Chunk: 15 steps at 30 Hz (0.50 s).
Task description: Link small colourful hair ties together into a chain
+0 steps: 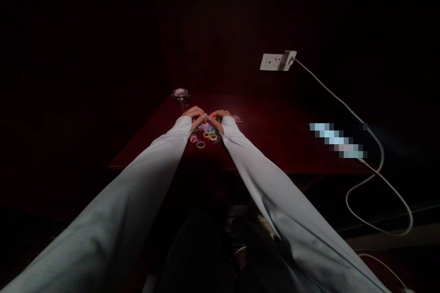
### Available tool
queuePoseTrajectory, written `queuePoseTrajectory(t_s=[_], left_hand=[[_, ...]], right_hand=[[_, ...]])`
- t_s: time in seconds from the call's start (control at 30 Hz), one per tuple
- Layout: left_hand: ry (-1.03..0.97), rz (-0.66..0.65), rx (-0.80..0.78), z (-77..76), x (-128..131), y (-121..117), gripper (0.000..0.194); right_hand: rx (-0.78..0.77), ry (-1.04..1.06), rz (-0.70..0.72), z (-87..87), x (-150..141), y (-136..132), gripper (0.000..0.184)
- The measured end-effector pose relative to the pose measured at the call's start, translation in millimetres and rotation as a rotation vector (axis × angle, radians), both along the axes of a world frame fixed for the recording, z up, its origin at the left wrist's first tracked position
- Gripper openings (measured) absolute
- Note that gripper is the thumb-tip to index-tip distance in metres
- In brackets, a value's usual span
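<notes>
Over a dark red table (144,153), my left hand (194,113) and my right hand (219,116) meet fingertip to fingertip. Both are closed in a pinch, and whatever lies between the fingers is too small to make out. Just below them is a loose pile of small coloured rings resembling hair ties: a yellow ring (206,135), a green ring (212,131), a pink ring (193,138) and a bluish ring (200,145). Purple and pink strands (205,126) lie partly hidden under the hands. A pink bunch (237,119) rests right of my right hand.
A small clear jar (180,94) with pinkish contents or lid stands at the back left. On the right, a white cable (338,97) runs from a wall socket (273,62) to a pixelated object (337,140) near the table's right side. Surroundings are very dark.
</notes>
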<state>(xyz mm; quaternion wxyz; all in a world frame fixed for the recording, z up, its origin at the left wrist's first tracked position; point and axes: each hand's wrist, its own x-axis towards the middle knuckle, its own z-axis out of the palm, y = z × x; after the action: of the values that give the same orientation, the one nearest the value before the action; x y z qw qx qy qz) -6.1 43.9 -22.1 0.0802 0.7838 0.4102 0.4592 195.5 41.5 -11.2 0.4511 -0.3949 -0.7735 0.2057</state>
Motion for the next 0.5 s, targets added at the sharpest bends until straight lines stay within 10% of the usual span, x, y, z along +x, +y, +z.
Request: queuePoseTrajectory(t_s=[0.5], left_hand=[[-0.032,0.001,-0.02,5.8,1.7,-6.5,0.039]], right_hand=[[-0.003,0.01,-0.031,1.6,3.0,-2.3,0.014]])
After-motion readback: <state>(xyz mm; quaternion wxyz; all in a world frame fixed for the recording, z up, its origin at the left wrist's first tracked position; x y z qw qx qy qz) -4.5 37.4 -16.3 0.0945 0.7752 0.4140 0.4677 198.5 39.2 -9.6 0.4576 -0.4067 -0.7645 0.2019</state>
